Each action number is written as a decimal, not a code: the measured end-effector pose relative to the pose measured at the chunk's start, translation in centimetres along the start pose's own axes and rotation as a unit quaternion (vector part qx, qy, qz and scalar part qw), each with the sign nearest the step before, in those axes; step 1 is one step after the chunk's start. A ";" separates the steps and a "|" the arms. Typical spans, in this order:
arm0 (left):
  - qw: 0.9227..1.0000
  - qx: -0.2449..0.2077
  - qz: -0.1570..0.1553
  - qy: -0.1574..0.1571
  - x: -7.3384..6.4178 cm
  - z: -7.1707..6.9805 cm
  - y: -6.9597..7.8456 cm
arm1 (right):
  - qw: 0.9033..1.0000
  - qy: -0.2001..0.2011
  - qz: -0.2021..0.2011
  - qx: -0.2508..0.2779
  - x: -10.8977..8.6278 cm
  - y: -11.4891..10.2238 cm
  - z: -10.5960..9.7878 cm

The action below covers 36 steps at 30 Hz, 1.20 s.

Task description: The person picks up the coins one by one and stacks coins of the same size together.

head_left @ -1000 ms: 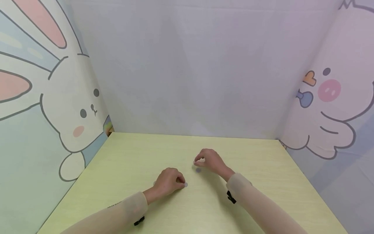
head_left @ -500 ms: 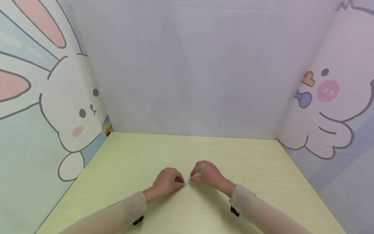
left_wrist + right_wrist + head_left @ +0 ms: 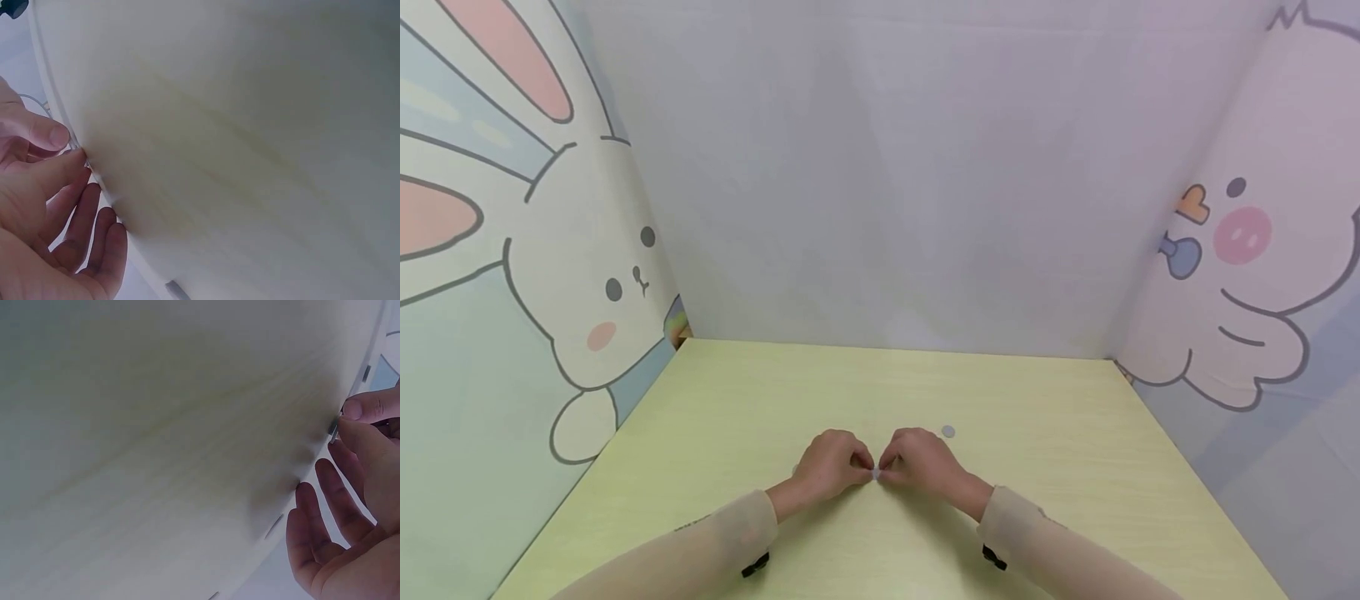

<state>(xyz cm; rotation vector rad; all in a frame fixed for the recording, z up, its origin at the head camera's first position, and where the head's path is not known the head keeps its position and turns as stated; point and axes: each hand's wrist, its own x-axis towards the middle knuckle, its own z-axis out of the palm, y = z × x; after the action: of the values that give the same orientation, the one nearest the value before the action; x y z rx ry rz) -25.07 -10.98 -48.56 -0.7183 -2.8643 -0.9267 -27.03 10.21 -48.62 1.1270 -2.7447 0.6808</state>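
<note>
In the head view, a small coin-like grey disc [image 3: 876,474] shows between the fingertips of both hands, low over the table. My left hand [image 3: 831,463] pinches at it from the left with thumb and forefinger. Facing it, my right hand [image 3: 925,465] pinches from the other side, and the fingertips nearly meet. In the right wrist view a thin metallic edge [image 3: 334,430] shows at the right fingertips. Whether one disc or two lie there cannot be told. Another grey disc [image 3: 948,431] lies flat behind the right hand. A pale disc [image 3: 795,469] peeks out beside the left hand.
The hands work over a pale yellow wooden table [image 3: 760,383]. A plain light cloth [image 3: 880,167] hangs behind it, with printed cartoon animals on the side cloths. In the right wrist view further discs lie flat, one disc [image 3: 274,526] near the fingers.
My right hand has come down and nearer to me, carrying a disc to the left hand's fingertips. A disc behind it now shows plainly. My left hand has stayed in place.
</note>
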 end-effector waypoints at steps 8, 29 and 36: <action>1.000 -0.011 0.003 -0.003 0.0 -0.1 0.0 | 1.000 -0.004 0.014 -0.003 0.2 0.1 0.6; 1.000 -0.003 0.005 0.003 0.1 -0.1 0.1 | 0.998 0.004 0.031 0.050 -0.1 0.3 0.5; 1.000 -0.007 0.004 0.002 0.0 -0.3 0.2 | 0.997 0.000 0.041 0.059 -0.4 0.4 0.2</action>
<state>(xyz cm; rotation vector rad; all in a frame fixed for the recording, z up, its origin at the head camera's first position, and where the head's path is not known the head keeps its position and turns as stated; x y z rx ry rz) -25.02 -10.93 -48.21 -0.7294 -2.8526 -0.9462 -26.99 10.66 -49.11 1.0395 -2.7969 0.8648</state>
